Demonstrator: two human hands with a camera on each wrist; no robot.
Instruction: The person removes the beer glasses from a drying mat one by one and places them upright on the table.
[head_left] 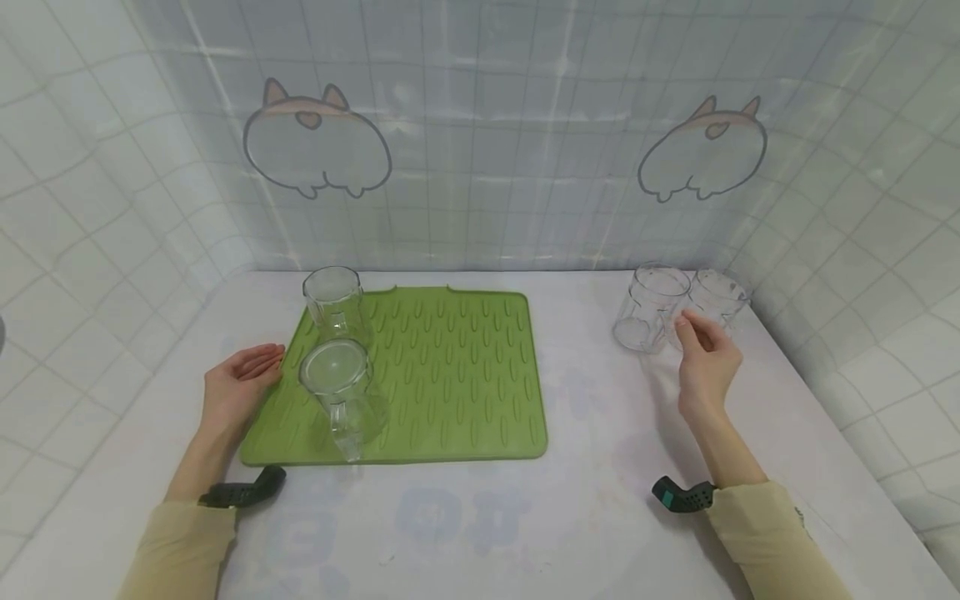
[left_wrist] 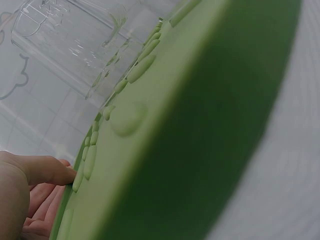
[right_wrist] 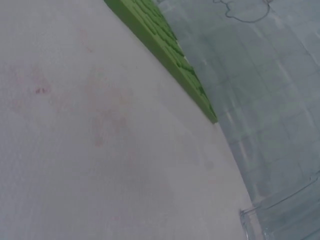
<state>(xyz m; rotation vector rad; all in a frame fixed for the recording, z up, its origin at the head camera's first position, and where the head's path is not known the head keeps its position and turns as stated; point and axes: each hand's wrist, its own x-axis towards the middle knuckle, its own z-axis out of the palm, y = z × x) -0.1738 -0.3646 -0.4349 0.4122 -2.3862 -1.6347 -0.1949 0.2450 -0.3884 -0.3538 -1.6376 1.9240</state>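
Note:
My right hand (head_left: 707,362) is at the front of the right-hand clear glass mug (head_left: 722,292), thumb and fingertips pinched together where its handle side is; the hand covers that part. Just left of it stands another clear glass mug (head_left: 645,304). My left hand (head_left: 238,385) rests beside the left edge of a green ridged mat (head_left: 450,375), fingers loosely extended. In the left wrist view its thumb (left_wrist: 55,170) touches the mat's edge. Two more glass mugs stand on the mat's left side, a rear one (head_left: 333,300) and a front one (head_left: 337,375) with its handle toward me.
The white table (head_left: 592,517) runs back to a tiled wall covering (head_left: 510,167) with cartoon animal drawings. Tiled side walls close in at left and right. A dark band (head_left: 243,489) sits on the left wrist and a similar one (head_left: 682,495) on the right wrist.

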